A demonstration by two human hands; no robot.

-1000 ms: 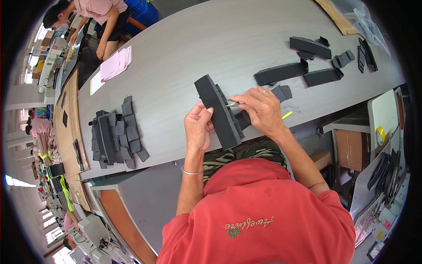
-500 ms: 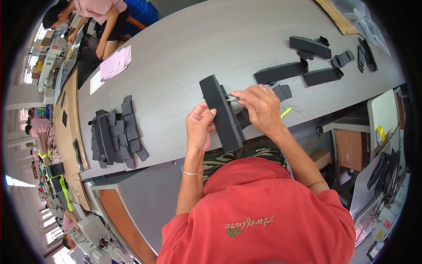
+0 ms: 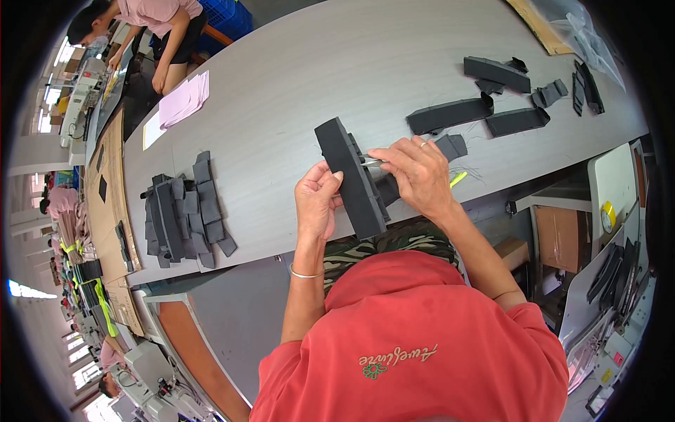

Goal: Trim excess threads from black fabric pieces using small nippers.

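A long, stiff black fabric piece (image 3: 346,176) hangs tilted above the table's near edge. My left hand (image 3: 318,199) grips its left side, thumb on the front face and fingers behind. On the other side, my right hand (image 3: 416,174) is closed on small silver thread snips (image 3: 370,162), whose tip meets the piece's right edge; the exact contact point is hidden. Beneath the right hand, a dark fabric strip (image 3: 387,190) shows partly. Just beyond that hand lies another dark folded strip (image 3: 452,145).
Black sewn pieces (image 3: 450,114) lie at the right of the grey table (image 3: 281,98), near loose threads and a yellow-green strip (image 3: 458,179). A pile of dark strips (image 3: 169,221) sits at left, pink sheets (image 3: 184,100) beyond. A co-worker (image 3: 165,28) bends over a far-left table.
The black piece and my left hand have shifted slightly left and up. My right hand stays almost in place, still holding the snips against the piece's edge.
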